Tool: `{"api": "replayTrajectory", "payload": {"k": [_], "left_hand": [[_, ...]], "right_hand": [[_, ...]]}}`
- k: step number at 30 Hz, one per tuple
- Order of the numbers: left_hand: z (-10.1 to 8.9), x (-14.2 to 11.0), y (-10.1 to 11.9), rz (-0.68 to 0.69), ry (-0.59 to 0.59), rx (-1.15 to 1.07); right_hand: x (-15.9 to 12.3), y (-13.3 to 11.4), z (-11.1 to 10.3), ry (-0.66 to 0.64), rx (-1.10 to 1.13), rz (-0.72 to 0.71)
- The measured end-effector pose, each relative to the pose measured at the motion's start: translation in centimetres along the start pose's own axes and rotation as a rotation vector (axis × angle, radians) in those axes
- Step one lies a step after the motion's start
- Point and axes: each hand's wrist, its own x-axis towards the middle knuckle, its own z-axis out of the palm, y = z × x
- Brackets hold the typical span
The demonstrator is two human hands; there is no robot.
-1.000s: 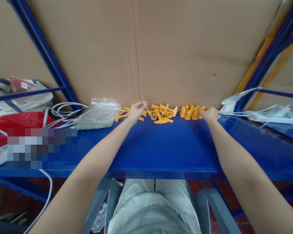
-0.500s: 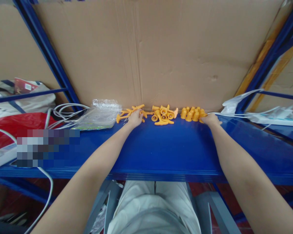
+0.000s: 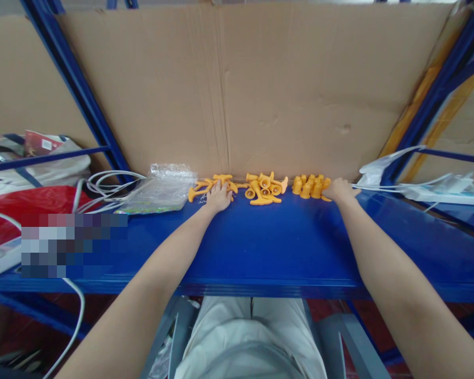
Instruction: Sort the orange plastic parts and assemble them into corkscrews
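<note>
1. Far left, there's a pale cloth bag (image 3: 71, 164) with dark blue straps, and a red packet (image 3: 37, 143) with a white label shows at its top. Can't make out what else is inside.
2. Just in front sits something red (image 3: 27, 202), maybe another bag, contents hidden.
3. Next along the tabletop (image 3: 268, 247), past some looped white cables, is a clear plastic bag (image 3: 156, 195) with something flat in it, too blurry to name.
4. Left hand (image 3: 219, 197) lies palm down on the left pile of orange pieces (image 3: 193, 196), fingers a bit spread, with pieces poking out on both sides. A few silvery chain bits (image 3: 203, 199) lie just left of it.
5. Middle pile of orange pieces (image 3: 256, 201) is between the hands, touching neither. Some have round hollow ends with something shiny in them.
6. Then a tight cluster of upright orange pieces (image 3: 306, 189), with the right hand (image 3: 341, 190) at its right end. One orange bit shows by that hand, but those fingers are hidden, so I can't tell if they're pinching it.
</note>
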Motion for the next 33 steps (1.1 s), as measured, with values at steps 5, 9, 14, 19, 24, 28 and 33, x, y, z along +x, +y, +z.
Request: {"api": "replayTrajectory", "payload": {"k": [5, 9, 14, 19, 24, 28, 33], "left_hand": [[0.0, -0.2, 0.0, 0.017, 0.101, -0.033], [0.0, -0.3, 0.2, 0.208, 0.28, -0.063], [0.8, -0.6, 1.6, 0.54, 0.185, -0.074], [1.7, -0.4, 2.2, 0.482, -0.02, -0.011], [1.4, -0.4, 2.0, 0.469, -0.054, 0.04], [1.4, -0.5, 2.0, 0.476, 0.007, 0.004], [1.2, 0.2, 1.9, 0.479, 0.129, -0.105]], "right_hand": [[-1.8, -1.7, -1.9, 0.115, -0.019, -0.068], [-3.1, -2.9, -2.6, 0.289, 0.062, -0.261], [-5.4, -5.3, -2.6, 0.365, 0.134, -0.571], [-8.2, -7.5, -2.1, 0.305, 0.108, -0.84], [-10.4, -8.8, -1.3, 0.122, 0.057, -1.101], [-11.1, -9.2, -0.4, -0.069, 0.045, -1.231], [-11.0, -9.1, 0.1, -0.175, 0.065, -1.178]]}}
